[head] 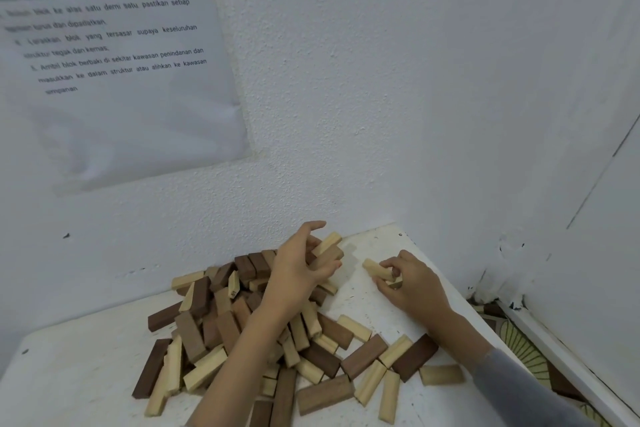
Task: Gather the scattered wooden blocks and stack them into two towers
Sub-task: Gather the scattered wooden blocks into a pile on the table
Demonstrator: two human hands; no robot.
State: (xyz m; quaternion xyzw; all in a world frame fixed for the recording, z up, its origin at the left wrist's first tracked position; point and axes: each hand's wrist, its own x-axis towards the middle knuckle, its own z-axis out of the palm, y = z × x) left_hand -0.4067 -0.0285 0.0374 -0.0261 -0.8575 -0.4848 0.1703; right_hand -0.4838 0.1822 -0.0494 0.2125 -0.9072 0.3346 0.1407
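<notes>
A loose heap of light and dark wooden blocks (221, 329) covers the middle of a white table (79, 364). My left hand (298, 270) is raised over the heap's far right edge and grips two or three blocks, a pale block (329, 242) on top. My right hand (412, 282) rests on the table near the far right corner, closed around a pale block (375, 269) that sticks out to the left. More blocks lie flat along the table's near right part, under my forearms.
White textured walls meet in a corner just behind the table. A printed sheet of paper (114, 55) hangs on the left wall. Right of the table's edge lies a patterned floor (530, 354) and a white skirting.
</notes>
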